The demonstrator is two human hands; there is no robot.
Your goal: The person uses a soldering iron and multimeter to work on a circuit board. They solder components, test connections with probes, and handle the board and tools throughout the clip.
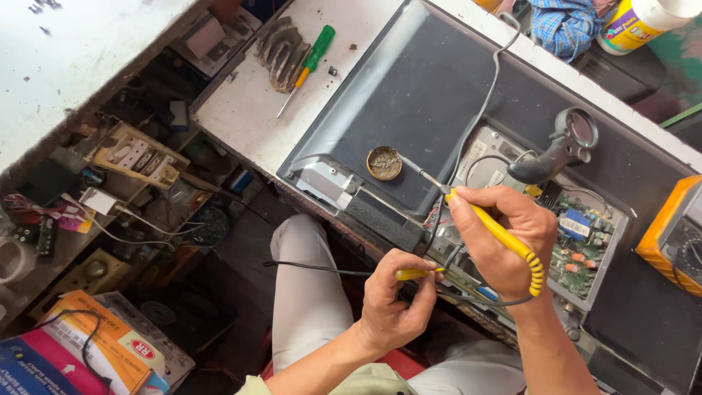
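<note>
Apparently both hands (504, 234) curled, pen-style.

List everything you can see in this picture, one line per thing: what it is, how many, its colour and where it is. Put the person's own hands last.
soldering iron: one, yellow handle, in the right hand, tip towards the tin
round tin: one, brownish, on the dark back panel
dark back panel: one, grey-black, across the bench
circuit board: one, green, in the panel's opening
magnifier: one, black, above the board
screwdriver: one, green and yellow handle, on the white bench
meter: one, orange, right edge
checked cloth: one, blue, top
cardboard boxes: several, orange and blue, lower left
yellow-sleeved wire: one, pinched by the left hand
left hand: one, below the panel
right hand: one, over the board
</note>
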